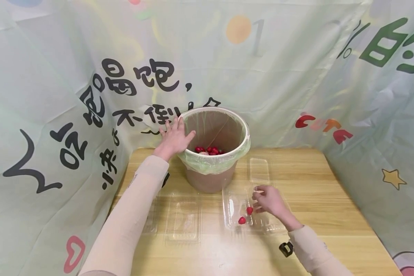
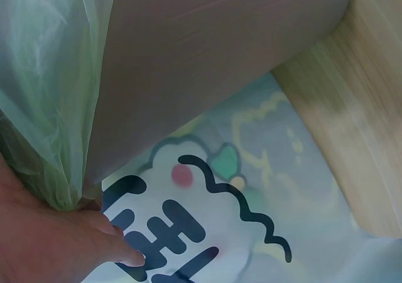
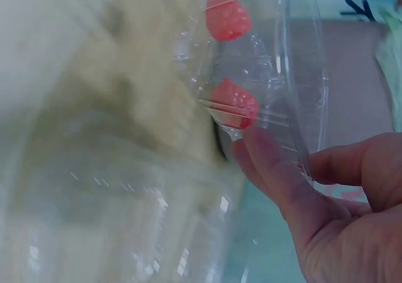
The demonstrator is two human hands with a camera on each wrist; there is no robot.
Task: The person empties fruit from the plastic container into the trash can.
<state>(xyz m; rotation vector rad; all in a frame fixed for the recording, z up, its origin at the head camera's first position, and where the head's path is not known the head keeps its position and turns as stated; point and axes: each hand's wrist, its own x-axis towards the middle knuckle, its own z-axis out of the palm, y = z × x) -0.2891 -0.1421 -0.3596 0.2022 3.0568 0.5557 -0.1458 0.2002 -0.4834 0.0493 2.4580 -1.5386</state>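
A brownish bucket [image 1: 212, 178] lined with a thin green plastic bag [image 1: 210, 165] stands at the back of the table. Several red strawberries [image 1: 214, 150] lie inside it. My left hand [image 1: 174, 140] rests on the bucket's left rim with fingers spread; in the left wrist view it touches the bag's edge. At the right, my right hand [image 1: 269, 199] pinches the edge of a clear plastic clamshell container [image 1: 235, 201] between thumb and fingers. Two strawberries, one nearer [image 1: 242, 220] and one farther [image 1: 250, 211], are in that container, also seen through its wall in the right wrist view.
More clear plastic containers lie on the wooden table [image 1: 296, 168]: one at the middle left [image 1: 183, 222], one at the far left [image 1: 151, 222] partly behind my left sleeve, and one right of the bucket [image 1: 258, 170]. A printed curtain [image 1: 262, 88] encloses the table's back and sides.
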